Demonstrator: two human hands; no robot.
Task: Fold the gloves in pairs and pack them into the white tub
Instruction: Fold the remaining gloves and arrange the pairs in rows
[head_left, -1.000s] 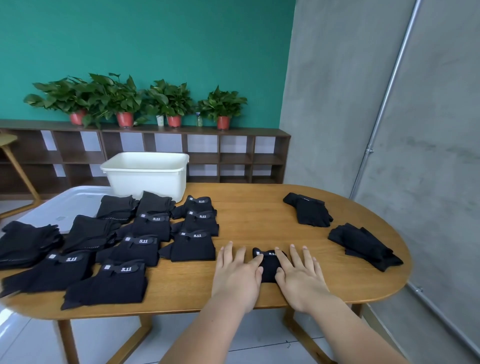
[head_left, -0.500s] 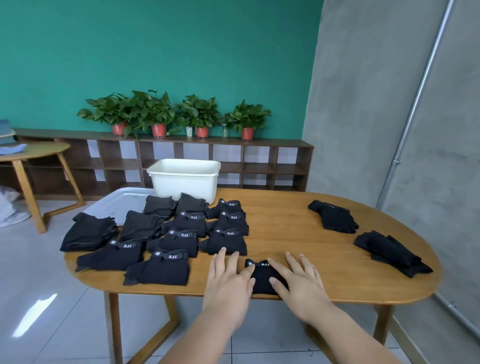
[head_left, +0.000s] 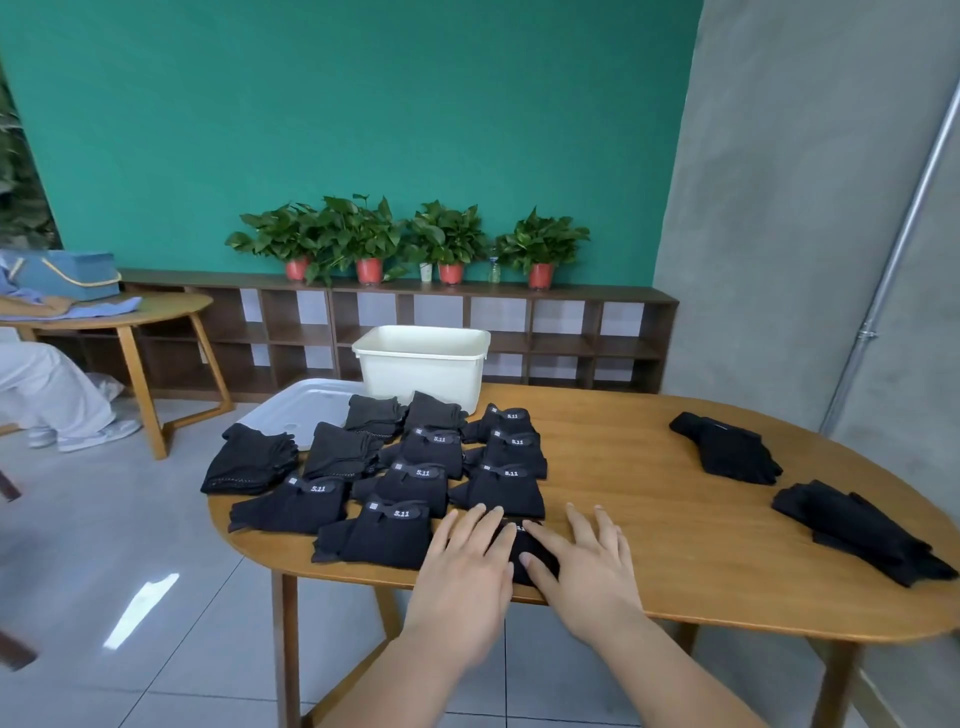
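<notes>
Hands are lying flat near the table (head_left: 675, 525) edge. I am seeing the left hand (head_left: 467, 569) and the right hand (head_left: 589, 574) with fingers straight and spread, pressing a folded glove pair (head_left: 523, 548) that is sitting between them, under their inner fingers. The white tub (head_left: 421, 369) is standing at the far edge, behind the rows of folded pairs (head_left: 410, 483).

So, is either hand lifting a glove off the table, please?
No, the left hand and right hand both press flat on a folded glove pair lying on the table.
</notes>
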